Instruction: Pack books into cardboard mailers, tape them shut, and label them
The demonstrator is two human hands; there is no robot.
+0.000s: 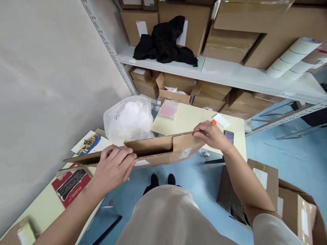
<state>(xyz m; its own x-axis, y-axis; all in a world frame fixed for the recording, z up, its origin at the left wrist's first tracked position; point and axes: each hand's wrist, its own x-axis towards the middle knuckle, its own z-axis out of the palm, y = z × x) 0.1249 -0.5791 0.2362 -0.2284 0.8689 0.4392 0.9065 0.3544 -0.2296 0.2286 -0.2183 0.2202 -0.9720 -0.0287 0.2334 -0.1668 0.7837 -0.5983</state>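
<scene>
A flattened cardboard box hangs in front of my body, its upper flaps a little apart so that a narrow gap shows inside. My left hand grips its near edge left of the middle, fingers curled over the top. At the box's right end my right hand pinches the upper edge between thumb and fingers. White labels are stuck on the side that faces me. Behind the box stands a clear plastic bag stuffed with white material.
A pale table bears a pink packet, a white box and a phone. Metal shelving with cartons and black cloth rises behind. A red printed sheet lies left; cartons stand on the floor at right.
</scene>
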